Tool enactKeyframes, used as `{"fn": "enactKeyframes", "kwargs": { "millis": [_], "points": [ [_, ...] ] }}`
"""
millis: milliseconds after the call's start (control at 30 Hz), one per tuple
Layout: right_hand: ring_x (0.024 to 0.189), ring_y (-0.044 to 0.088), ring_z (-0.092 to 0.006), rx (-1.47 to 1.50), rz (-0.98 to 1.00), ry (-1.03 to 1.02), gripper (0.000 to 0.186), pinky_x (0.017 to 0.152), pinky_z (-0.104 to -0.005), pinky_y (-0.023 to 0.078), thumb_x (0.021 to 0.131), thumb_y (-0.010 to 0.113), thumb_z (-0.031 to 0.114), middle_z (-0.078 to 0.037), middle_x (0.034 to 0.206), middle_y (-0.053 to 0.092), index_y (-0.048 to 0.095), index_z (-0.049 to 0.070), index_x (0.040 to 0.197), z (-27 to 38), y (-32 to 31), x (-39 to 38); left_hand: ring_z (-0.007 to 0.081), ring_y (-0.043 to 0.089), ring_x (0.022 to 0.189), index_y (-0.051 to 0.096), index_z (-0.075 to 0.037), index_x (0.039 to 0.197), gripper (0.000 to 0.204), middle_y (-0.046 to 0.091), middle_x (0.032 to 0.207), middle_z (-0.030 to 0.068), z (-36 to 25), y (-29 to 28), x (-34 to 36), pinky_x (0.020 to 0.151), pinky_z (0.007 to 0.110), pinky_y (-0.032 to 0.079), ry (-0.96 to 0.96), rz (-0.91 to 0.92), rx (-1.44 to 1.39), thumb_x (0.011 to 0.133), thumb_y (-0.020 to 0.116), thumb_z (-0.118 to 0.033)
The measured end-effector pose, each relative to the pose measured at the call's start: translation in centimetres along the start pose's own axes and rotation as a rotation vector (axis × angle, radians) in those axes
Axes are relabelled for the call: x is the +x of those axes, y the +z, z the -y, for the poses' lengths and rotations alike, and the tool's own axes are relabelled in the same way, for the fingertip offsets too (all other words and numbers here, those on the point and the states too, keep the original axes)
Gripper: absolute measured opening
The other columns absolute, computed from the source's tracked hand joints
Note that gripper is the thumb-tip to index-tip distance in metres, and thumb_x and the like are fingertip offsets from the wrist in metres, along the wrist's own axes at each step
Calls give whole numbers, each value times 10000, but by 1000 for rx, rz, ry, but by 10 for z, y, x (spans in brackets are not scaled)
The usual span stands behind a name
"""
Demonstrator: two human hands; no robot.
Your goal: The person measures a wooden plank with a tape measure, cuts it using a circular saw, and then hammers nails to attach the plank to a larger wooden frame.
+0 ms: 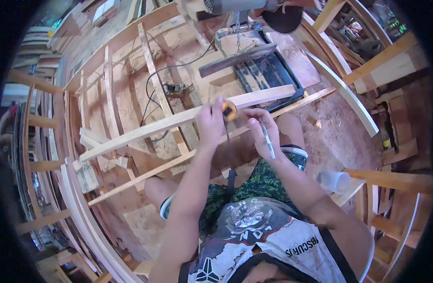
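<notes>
Your left grip [210, 122] is closed about the side of a tape measure [229, 111], a small rounded case in yellow-orange and black; a narrow dark strap [228, 141] hangs from it toward 6 o'clock, over the gap between your knees. Your right grip [264, 132] is clamped on a slim pen [267, 137], its smooth, pale, shiny barrel slanting down toward your wrist.

The tape measure sits at 2 o'clock from the middle of your left grip, against its fingers; from your right grip it lies at 10 o'clock, just beyond the bent fingertips; behind it passes a long timber bar [145, 129], pale, straight and square-edged, running from between 8 and 9 o'clock of your left grip to between 2 and 3.

Nearer your knees a thinner wooden rail [145, 177] runs at a similar slant; at 11 o'clock of your left grip a black cable [178, 65] curves across the frame slats; at 12 o'clock of your right grip stands a dark metal machine [285, 68] with a slotted bed; between 2 and 3 o'clock a bowed, pale wooden strip [346, 94] arcs downward; at 4 o'clock sits a cloudy, translucent cup [334, 181].
</notes>
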State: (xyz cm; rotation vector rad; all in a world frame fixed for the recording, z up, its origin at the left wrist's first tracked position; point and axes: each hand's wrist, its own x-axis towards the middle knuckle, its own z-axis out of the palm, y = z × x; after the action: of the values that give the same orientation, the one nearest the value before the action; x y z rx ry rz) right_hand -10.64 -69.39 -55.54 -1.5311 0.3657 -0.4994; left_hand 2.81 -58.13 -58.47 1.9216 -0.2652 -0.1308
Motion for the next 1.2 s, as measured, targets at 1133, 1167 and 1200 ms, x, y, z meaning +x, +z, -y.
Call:
{"fn": "enactKeyframes", "kwargs": {
  "millis": [1133,1167,1200],
  "points": [
    [1269,339,-620,-1004,-90,-171,814,1112,-590,282,879,670,254,-451,1359,359,214,-139,1427,-75,-1,164,402,694,855,701,1,884,817,703,839,238,50,-143,129,744,494,546,185,454,1272,779,551,-795],
    [1251,365,-614,-1048,-96,-174,825,1101,-591,293,877,670,269,-445,1340,386,212,-138,1430,-75,-3,169,403,693,868,708,0,915,823,706,863,238,48,-140,134,752,496,545,164,483,1290,783,545,-796],
    [1211,408,-602,-1119,-93,-192,840,1079,-595,311,890,648,327,-442,1287,432,214,-134,1441,-76,-5,174,403,692,882,715,-1,946,830,709,887,237,47,-137,139,760,497,544,134,504,1332,787,538,-796]
  ]
}}
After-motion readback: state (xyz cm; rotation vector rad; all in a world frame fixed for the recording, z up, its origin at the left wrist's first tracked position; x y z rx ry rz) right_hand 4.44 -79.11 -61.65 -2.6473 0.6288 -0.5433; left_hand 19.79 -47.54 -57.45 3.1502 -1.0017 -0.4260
